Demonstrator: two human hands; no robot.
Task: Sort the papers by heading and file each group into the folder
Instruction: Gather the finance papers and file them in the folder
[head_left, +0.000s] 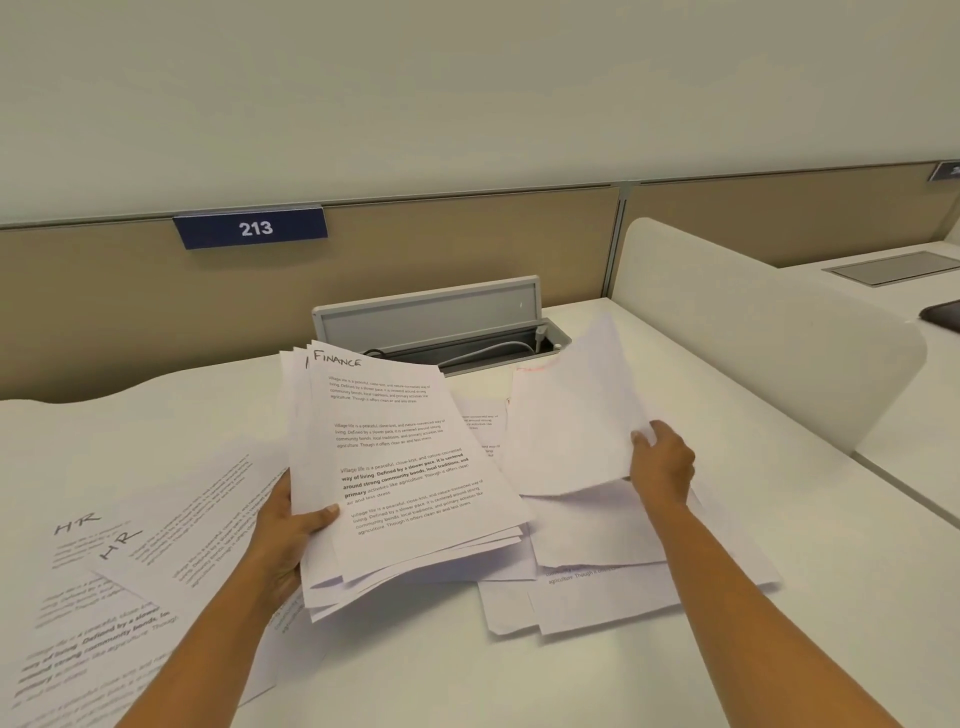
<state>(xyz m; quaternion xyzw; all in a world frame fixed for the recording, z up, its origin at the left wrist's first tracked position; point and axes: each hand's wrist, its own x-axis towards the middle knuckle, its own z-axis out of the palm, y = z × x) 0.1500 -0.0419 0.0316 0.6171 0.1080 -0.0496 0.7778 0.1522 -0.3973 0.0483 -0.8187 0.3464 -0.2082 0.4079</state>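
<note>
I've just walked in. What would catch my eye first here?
The thick stack headed FINANCE stands out first, gripped in the left hand above the middle of the desk. To its right, the right hand holds up a loose sheet over a messy pile. Sheets marked HR lie at the left.

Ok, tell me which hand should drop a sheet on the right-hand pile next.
Right. The right hand pinches a lifted sheet just above the right-hand pile; the left hand is busy gripping the Finance-topped stack, farther left.
</note>
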